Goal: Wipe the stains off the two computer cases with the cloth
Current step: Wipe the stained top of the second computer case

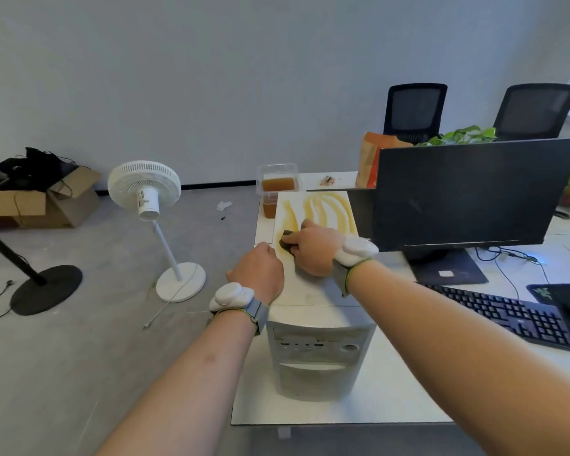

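A white computer case (313, 350) stands upright on the desk with its front panel toward me. Yellow-brown stains (326, 209) streak the far half of its top. My right hand (313, 250) grips a dark cloth (286, 242) and presses it on the top at the near edge of the stains. My left hand (259, 274) curls over the case's top left edge, fingers hidden over the side. A black computer case (362, 212) stands just right of the white one, mostly hidden behind the monitor.
A black monitor (468, 195) and keyboard (504, 315) fill the desk to the right. A clear container of brown liquid (278, 184) stands beyond the white case, a paper bag (372, 159) beside it. On the floor to the left stands a white fan (145, 189).
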`<action>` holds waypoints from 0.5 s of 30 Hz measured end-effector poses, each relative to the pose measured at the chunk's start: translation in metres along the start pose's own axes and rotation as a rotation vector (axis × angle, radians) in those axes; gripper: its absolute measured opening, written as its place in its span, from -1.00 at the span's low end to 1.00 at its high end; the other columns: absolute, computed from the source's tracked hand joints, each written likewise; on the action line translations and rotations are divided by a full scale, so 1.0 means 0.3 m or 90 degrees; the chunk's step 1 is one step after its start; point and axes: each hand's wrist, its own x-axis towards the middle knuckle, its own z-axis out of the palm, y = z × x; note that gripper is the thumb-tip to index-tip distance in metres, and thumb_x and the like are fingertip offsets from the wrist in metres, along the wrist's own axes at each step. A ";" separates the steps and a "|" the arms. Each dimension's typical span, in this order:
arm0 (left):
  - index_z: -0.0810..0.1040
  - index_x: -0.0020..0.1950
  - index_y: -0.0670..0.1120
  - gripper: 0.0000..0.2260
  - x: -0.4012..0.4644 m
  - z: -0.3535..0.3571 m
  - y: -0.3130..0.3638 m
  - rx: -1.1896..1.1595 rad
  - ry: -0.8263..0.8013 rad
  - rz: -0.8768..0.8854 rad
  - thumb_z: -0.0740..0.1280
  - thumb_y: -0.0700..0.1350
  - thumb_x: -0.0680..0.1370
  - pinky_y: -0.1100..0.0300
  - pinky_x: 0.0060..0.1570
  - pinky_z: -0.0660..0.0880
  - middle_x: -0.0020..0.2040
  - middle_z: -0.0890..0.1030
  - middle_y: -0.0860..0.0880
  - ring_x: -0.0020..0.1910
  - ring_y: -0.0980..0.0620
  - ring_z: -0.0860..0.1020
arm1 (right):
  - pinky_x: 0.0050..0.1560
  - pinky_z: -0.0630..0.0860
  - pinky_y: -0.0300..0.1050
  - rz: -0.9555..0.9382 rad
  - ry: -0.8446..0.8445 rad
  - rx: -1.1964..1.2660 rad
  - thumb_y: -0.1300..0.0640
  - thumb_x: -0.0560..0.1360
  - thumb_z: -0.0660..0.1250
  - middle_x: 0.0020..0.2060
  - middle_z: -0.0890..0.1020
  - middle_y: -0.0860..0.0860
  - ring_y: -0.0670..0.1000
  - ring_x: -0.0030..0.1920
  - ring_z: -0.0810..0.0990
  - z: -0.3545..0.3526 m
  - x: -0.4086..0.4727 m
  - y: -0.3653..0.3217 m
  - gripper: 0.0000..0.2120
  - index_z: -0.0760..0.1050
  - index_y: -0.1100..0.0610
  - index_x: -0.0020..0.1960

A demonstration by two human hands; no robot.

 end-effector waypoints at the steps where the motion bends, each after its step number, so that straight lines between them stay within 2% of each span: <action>1: 0.39 -0.06 0.02 -0.81 0.002 -0.001 0.003 0.002 0.005 0.002 0.04 -0.12 0.66 -0.06 0.15 0.44 -0.07 0.52 0.01 -0.09 -0.10 0.45 | -0.01 0.54 -0.01 -0.031 -0.018 0.002 0.06 0.65 0.16 0.14 0.45 -0.03 0.15 -0.02 0.55 -0.023 -0.015 0.008 -0.62 0.49 -0.26 0.37; 3: 0.37 -0.08 0.02 -0.81 0.007 -0.002 0.000 0.002 0.001 0.002 0.03 -0.12 0.66 -0.08 0.16 0.45 -0.07 0.54 0.01 -0.08 -0.10 0.47 | 0.00 0.57 -0.10 -0.063 -0.077 0.069 0.08 0.64 0.20 0.03 0.56 -0.08 0.11 -0.02 0.58 -0.072 -0.055 0.025 -0.64 0.58 -0.21 0.33; 6: 0.35 -0.12 0.02 -0.82 0.008 -0.011 -0.002 -0.006 -0.018 0.010 0.06 -0.15 0.64 -0.08 0.17 0.46 -0.05 0.56 0.01 -0.07 -0.09 0.49 | -0.20 0.51 -0.29 -0.057 -0.148 0.173 0.16 0.57 0.32 -0.03 0.64 -0.13 0.00 -0.07 0.57 -0.136 -0.081 0.069 -0.68 0.65 -0.09 0.26; 8: 0.36 -0.05 0.00 -0.87 0.009 -0.012 -0.008 -0.008 -0.018 0.015 0.09 -0.17 0.64 -0.02 0.14 0.44 -0.01 0.53 0.04 -0.01 -0.07 0.50 | -0.27 0.43 -0.28 -0.038 -0.115 0.263 0.16 0.54 0.40 -0.11 0.56 -0.13 -0.03 -0.10 0.53 -0.167 -0.058 0.087 -0.74 0.61 0.06 0.23; 10: 0.41 0.07 -0.01 -0.88 0.008 -0.007 -0.009 -0.008 -0.027 0.031 0.09 -0.14 0.67 0.01 0.11 0.40 0.04 0.49 0.04 0.08 -0.05 0.51 | -0.21 0.40 -0.26 -0.010 -0.067 0.328 0.13 0.56 0.40 -0.09 0.54 -0.03 -0.01 -0.11 0.50 -0.166 -0.015 0.093 -0.81 0.58 0.18 0.14; 12: 0.43 0.01 0.00 -0.83 0.010 -0.005 -0.006 -0.005 -0.022 0.024 0.06 -0.12 0.68 -0.04 0.15 0.43 0.05 0.56 0.02 0.00 -0.07 0.50 | -0.15 0.46 -0.18 0.026 -0.019 0.222 0.03 0.60 0.34 0.00 0.55 0.03 0.05 -0.05 0.50 -0.136 0.019 0.078 -0.80 0.52 0.14 0.12; 14: 0.40 -0.08 0.01 -0.79 0.014 -0.005 -0.004 -0.015 -0.008 0.003 0.04 -0.13 0.68 -0.09 0.17 0.45 0.00 0.60 -0.01 -0.06 -0.09 0.50 | 0.02 0.51 -0.01 0.061 0.101 0.050 -0.08 0.59 0.28 0.12 0.49 0.04 0.14 0.11 0.45 -0.062 0.051 0.078 -0.74 0.46 0.02 0.21; 15: 0.40 -0.08 0.00 -0.79 0.014 -0.005 -0.001 -0.017 -0.012 0.000 0.03 -0.14 0.68 -0.11 0.19 0.45 0.00 0.58 0.00 -0.04 -0.10 0.51 | 0.06 0.50 0.04 0.053 0.167 0.025 -0.09 0.60 0.27 0.16 0.45 0.02 0.16 0.16 0.40 -0.029 0.051 0.077 -0.75 0.44 -0.04 0.24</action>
